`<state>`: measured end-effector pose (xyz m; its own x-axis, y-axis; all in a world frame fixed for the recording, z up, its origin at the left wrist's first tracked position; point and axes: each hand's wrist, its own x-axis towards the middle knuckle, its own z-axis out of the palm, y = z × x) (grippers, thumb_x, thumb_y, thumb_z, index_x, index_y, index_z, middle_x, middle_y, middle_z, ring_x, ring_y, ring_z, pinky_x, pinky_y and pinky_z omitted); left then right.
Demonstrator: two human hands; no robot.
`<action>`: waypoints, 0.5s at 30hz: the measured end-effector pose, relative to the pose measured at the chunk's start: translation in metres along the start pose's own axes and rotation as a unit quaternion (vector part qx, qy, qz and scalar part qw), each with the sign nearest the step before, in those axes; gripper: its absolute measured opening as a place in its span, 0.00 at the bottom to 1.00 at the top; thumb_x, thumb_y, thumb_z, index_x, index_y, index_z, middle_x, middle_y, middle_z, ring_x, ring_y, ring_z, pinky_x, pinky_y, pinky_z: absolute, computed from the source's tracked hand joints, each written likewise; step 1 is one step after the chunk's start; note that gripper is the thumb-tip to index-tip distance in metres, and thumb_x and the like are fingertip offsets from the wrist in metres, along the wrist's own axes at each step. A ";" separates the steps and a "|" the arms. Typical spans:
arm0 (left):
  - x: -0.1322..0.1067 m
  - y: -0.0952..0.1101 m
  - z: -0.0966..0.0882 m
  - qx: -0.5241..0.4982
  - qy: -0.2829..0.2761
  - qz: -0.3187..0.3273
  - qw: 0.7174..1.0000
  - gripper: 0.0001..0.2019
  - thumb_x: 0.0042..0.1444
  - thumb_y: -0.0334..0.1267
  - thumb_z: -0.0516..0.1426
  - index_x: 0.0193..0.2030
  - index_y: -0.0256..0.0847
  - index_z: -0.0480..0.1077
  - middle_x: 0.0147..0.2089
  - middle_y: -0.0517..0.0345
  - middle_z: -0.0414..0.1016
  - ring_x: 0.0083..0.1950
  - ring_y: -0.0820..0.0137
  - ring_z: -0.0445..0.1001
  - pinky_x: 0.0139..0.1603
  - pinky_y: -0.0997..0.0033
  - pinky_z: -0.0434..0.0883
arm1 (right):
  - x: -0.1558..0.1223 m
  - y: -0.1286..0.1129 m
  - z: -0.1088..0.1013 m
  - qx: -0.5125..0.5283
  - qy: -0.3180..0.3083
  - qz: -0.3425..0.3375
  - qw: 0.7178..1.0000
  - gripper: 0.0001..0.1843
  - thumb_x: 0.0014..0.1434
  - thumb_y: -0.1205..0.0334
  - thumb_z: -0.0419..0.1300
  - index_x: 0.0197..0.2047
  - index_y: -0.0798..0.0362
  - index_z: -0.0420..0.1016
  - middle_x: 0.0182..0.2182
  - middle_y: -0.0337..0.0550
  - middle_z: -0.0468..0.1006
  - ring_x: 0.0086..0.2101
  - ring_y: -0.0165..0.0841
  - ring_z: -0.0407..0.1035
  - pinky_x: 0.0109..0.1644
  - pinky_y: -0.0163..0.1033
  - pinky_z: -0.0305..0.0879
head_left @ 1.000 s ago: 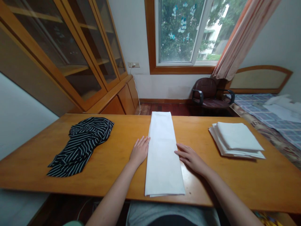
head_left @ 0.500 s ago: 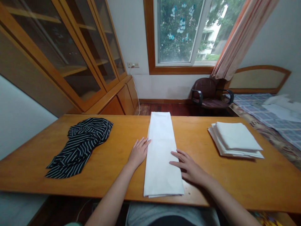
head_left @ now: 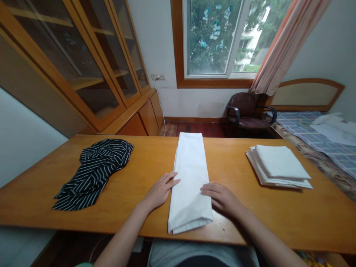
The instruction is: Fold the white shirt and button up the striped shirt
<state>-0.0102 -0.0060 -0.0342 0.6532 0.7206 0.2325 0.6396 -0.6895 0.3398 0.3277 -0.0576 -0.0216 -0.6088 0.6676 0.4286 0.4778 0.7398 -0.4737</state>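
A long strip of folded white cloth point(head_left: 191, 163) lies lengthwise in front of me, from the far table edge almost to the near one. My left hand point(head_left: 161, 189) rests at its left side, fingers stretched out and slightly apart, tips touching the cloth's edge. My right hand point(head_left: 221, 196) has its fingers together over the right edge, closed on the cloth; its thumb is hidden. The near end of the cloth is puffed up, and its layers gape a little towards the right.
A stack of folded white cloths point(head_left: 280, 163) lies on the right of the wooden table point(head_left: 233, 159). On the left is a crumpled black-and-white striped cloth point(head_left: 97, 168). Beyond the table stand a glass-door cabinet point(head_left: 111, 96), an office chair point(head_left: 244, 109) and a bed point(head_left: 314, 126).
Both hands have slid a little towards me. My right hand's fingers have come together on the edge, and the cloth's near right corner has risen and shifted left.
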 end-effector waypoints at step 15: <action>-0.013 0.025 -0.014 -0.006 -0.072 0.076 0.994 0.30 0.59 0.41 0.60 0.68 0.54 0.60 0.72 0.52 0.57 0.75 0.55 0.47 0.72 0.39 0.47 | -0.002 0.008 0.018 0.180 0.113 0.165 0.963 0.15 0.68 0.58 0.53 0.51 0.45 0.80 0.49 0.45 0.81 0.50 0.38 0.76 0.57 0.49 0.72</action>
<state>-0.0081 -0.0322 -0.0163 0.7943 0.5888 0.1498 0.5238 -0.7886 0.3221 0.3212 -0.0543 -0.0400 -0.2884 0.8927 0.3461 0.3470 0.4344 -0.8312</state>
